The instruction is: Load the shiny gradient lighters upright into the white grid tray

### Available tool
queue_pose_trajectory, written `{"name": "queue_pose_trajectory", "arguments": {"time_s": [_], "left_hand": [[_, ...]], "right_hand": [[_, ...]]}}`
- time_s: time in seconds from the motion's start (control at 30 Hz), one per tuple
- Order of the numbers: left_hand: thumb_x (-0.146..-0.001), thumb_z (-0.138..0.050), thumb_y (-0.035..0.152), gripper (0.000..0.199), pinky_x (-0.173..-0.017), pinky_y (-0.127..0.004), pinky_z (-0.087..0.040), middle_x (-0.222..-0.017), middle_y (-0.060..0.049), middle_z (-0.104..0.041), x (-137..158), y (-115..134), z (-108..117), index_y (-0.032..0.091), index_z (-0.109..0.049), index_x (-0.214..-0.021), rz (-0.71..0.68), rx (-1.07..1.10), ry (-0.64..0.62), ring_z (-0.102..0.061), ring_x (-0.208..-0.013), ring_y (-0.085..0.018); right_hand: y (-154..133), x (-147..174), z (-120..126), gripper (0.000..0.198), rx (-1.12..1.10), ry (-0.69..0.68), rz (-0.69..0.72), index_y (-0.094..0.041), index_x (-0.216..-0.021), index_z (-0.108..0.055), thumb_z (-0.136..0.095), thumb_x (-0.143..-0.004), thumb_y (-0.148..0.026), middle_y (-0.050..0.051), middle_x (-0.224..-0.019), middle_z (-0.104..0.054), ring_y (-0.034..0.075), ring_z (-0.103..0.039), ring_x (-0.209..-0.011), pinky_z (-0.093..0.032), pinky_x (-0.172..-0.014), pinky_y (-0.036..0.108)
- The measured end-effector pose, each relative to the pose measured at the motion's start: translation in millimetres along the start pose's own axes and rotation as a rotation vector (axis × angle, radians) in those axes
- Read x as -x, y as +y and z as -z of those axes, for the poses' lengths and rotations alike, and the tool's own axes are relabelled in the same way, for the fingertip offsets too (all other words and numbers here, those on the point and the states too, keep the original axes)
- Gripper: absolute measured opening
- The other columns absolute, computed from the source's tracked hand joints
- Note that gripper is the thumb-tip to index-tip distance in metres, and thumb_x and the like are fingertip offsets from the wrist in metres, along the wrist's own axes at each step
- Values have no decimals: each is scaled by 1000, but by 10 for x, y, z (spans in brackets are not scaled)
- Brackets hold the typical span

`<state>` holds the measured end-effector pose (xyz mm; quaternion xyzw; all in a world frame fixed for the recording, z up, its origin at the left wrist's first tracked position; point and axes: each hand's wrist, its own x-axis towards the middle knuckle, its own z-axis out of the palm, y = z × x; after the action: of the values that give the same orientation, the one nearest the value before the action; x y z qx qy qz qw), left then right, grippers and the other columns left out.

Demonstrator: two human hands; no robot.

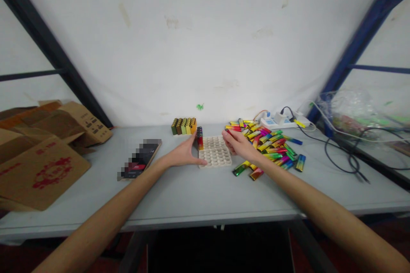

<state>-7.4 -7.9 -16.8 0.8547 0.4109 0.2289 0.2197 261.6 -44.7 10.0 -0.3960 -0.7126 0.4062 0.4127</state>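
a: state of the right grip (239, 144)?
b: narrow. the fingertips appear pinched on a red piece (228, 131). most of it is covered by the fingers; its long axis cannot be told.

a: the left grip (184, 153)?
b: wide, thumb and fingers spread, nothing seen held. the thumb is at the near left corner of the tray (215, 157), apparently touching; the fingertips are just beside the row (200, 140).

a: position of the tray?
b: between the two grips, flat on the worktop (179, 198). from the red piece it lies to the left and slightly nearer the person.

a: and the row?
b: upright in the tray, along its left side, running away from the person. rows of holes extend from it toward the right grip. the left grip is nearer the row; the right grip is nearer the tray's far right corner.

a: further out?
b: right, a loose pile (270, 147) of shiny pieces, lying at mixed angles. beyond it, a power strip (286, 123). behind the left grip, a block (183, 127) of upright pieces. farther left, a dark slab (141, 160), partly blurred, then cartons (48, 166).
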Motion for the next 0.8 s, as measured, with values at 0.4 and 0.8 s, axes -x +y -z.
{"name": "queue_pose_trajectory", "arguments": {"time_s": [0.4,0.8], "left_hand": [[-60,-87,63,134,-124,-49,-32,-162,-21,-36,-4,38,-18,15,-16,-162,7,21,12,-41,-147,-38],[-59,-89,59,138,-125,-53,-28,-166,-24,-25,-15,-31,163,18,-8,-164,-19,139,41,-31,-153,-36]], "right_hand": [[60,-49,47,36,400,297,44,-24,-59,-32,-45,-87,-42,-4,-55,-33,12,-35,-55,-23,-54,28],[175,-52,51,32,345,109,182,-21,-109,-59,-46,-100,-49,5,-95,-65,21,-60,-86,-47,-79,32]]}}
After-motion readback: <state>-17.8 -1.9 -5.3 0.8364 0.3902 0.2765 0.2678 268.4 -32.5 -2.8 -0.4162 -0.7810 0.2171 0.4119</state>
